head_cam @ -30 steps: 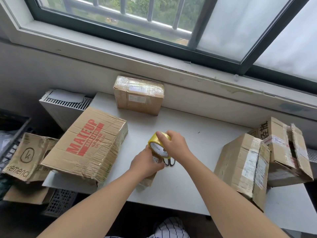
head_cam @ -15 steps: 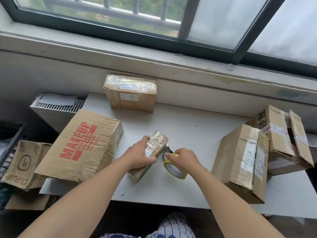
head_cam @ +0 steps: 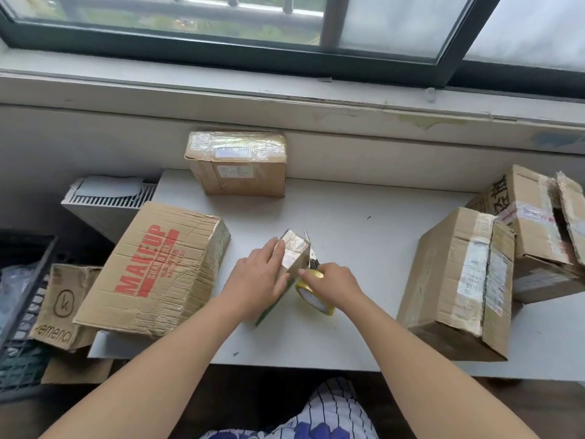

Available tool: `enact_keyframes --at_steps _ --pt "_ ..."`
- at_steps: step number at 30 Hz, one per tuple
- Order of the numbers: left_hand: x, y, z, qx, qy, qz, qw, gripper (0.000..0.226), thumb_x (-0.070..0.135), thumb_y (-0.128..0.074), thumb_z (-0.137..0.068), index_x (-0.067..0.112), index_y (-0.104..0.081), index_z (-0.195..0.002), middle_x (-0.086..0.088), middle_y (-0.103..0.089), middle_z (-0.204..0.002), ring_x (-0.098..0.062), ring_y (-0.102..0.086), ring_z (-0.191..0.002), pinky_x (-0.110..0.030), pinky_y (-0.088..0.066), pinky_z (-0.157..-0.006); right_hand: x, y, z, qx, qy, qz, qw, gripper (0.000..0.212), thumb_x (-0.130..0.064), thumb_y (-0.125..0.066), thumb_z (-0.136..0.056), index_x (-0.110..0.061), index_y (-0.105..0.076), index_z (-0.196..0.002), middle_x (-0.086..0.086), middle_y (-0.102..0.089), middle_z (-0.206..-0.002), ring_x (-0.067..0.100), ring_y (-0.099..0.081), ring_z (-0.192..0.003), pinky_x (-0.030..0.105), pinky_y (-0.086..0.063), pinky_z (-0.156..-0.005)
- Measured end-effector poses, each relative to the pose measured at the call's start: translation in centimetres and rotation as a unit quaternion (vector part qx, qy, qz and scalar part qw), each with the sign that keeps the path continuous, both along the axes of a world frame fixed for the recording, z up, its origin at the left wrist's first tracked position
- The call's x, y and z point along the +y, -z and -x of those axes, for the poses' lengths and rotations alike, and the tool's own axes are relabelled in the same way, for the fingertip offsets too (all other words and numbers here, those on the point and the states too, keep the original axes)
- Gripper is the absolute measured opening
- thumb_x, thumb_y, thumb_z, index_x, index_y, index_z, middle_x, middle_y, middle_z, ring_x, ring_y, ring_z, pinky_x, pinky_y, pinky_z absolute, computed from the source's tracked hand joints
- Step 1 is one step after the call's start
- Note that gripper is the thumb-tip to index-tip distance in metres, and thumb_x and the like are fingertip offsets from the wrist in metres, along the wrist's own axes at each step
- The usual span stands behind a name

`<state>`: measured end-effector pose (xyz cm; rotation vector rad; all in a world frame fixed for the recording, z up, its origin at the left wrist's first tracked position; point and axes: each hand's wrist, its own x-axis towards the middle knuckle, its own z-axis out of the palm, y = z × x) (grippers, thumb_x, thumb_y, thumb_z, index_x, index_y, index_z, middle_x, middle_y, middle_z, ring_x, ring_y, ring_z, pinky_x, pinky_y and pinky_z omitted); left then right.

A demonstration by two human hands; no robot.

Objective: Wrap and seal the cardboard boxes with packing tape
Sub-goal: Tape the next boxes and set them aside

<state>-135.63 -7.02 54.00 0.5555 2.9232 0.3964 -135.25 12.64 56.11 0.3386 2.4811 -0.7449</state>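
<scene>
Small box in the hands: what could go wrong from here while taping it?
1. The scissors lie just behind the small box and the right hand; a finger may catch the blades.
2. The left hand holds the box tilted on the table; it may slip when the tape roll pulls.

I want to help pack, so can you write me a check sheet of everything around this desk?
Surface: white table, a few dark specks.
Job's things: small box, shiny with tape, tilted; yellow tape roll beside it; scissors behind.
Clutter: MAKEUP box; taped box by the wall; right front box; right back box.
Hands: left hand holds the small box; right hand grips the tape roll.
Cables: nothing seen.
Surroundings: window, radiator, black crate, floor box.
</scene>
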Motion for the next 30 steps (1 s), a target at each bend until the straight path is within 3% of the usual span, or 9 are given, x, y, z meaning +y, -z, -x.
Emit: enact_keyframes --at_steps 2,4,7,9,13,18,24,27,30 --pt "-0.3 -0.9 0.8 -0.055 -0.041 0.049 0.996 0.068 0.049 -0.029 -0.106 0.017 -0.013 -0.163 -0.005 -0.015 -0.17 -0.033 -0.035 -0.144 -0.053 -0.041 -0.109 -0.4 -0.1 0.1 0.013 0.011 0.052 0.999 0.049 -0.064 -0.054 -0.094 -0.019 -0.061 -0.077 -0.003 -0.059 -0.073 0.019 -0.056 -0.074 0.03 -0.038 -0.058" --pt "-1.0 -1.4 1.4 -0.106 -0.064 0.053 0.991 0.075 0.052 -0.036 -0.104 0.022 -0.003 -0.164 -0.002 -0.009 -0.171 -0.033 -0.031 -0.145 -0.054 -0.039 -0.111 -1.4 -0.4 0.2 0.035 0.014 0.099 0.994 0.053 -0.062 -0.055 -0.095 -0.011 -0.063 -0.08 0.0 -0.061 -0.073 0.018 -0.058 -0.071 0.031 -0.041 -0.059" --pt "-2.5 -1.0 2.1 -0.13 -0.084 0.022 0.988 0.095 0.064 -0.056 -0.094 0.031 0.0 -0.164 -0.002 -0.029 -0.158 -0.03 -0.04 -0.138 -0.049 -0.048 -0.103 -2.6 -0.8 0.1 0.047 0.034 0.164 0.985 0.047 -0.061 -0.057 -0.094 -0.016 -0.067 -0.085 -0.001 -0.07 -0.073 0.012 -0.068 -0.07 0.032 -0.054 -0.065" --pt "-3.5 -0.8 2.8 -0.143 -0.105 -0.001 0.984 0.095 0.063 -0.061 -0.092 0.038 -0.003 -0.163 -0.003 -0.042 -0.144 -0.028 -0.049 -0.13 -0.044 -0.05 -0.099 -2.7 -1.1 -0.1 0.054 0.038 0.18 0.982 0.043 -0.06 -0.059 -0.093 -0.019 -0.065 -0.08 -0.005 -0.069 -0.069 0.003 -0.064 -0.06 0.025 -0.05 -0.06" --pt "-4.9 -0.3 4.4 -0.187 -0.103 -0.051 0.976 0.095 0.062 -0.068 -0.088 0.043 -0.011 -0.162 -0.004 -0.049 -0.132 -0.025 -0.054 -0.124 -0.039 -0.048 -0.1 -1.3 -3.1 0.9 0.06 0.006 0.158 0.986 0.052 -0.062 -0.064 -0.09 -0.014 -0.061 -0.07 -0.004 -0.063 -0.062 0.012 -0.056 -0.061 0.027 -0.041 -0.056" --pt "-6.8 0.4 6.1 -0.214 -0.119 -0.104 0.964 0.093 0.057 -0.072 -0.088 0.035 -0.022 -0.163 -0.005 -0.054 -0.129 -0.024 -0.054 -0.123 -0.036 -0.046 -0.102 3.0 -3.7 0.2 -0.042 -0.052 0.04 0.997 0.055 -0.068 -0.06 -0.087 -0.017 -0.058 -0.067 -0.004 -0.068 -0.061 0.013 -0.06 -0.061 0.027 -0.042 -0.056" --pt "-6.0 2.0 5.5 -0.282 -0.126 -0.151 0.939 0.059 0.064 -0.069 -0.086 0.054 -0.05 -0.14 0.002 -0.049 -0.115 -0.02 -0.057 -0.11 -0.034 -0.048 -0.096 3.5 -0.1 -2.2 -0.044 -0.041 -0.035 0.998 0.054 -0.066 -0.056 -0.088 -0.017 -0.053 -0.066 -0.003 -0.061 -0.062 0.016 -0.058 -0.062 0.028 -0.042 -0.056" --pt "-5.9 3.3 4.6 -0.212 -0.164 -0.1 0.958 0.07 0.056 -0.073 -0.088 0.025 -0.053 -0.148 -0.005 -0.05 -0.122 -0.026 -0.054 -0.117 -0.038 -0.045 -0.1 2.7 1.1 -2.2 -0.036 -0.033 -0.053 0.997 0.049 -0.063 -0.055 -0.088 -0.016 -0.06 -0.074 -0.003 -0.065 -0.067 0.015 -0.061 -0.067 0.028 -0.045 -0.058" --pt "-4.7 2.5 3.7 -0.113 -0.136 -0.02 0.984 0.076 0.052 -0.069 -0.093 0.03 -0.034 -0.157 -0.007 -0.046 -0.14 -0.032 -0.049 -0.128 -0.047 -0.046 -0.102 2.1 1.8 -2.1 -0.039 -0.028 -0.068 0.997 0.045 -0.06 -0.056 -0.086 -0.016 -0.062 -0.076 -0.001 -0.069 -0.073 0.019 -0.066 -0.074 0.03 -0.052 -0.066"
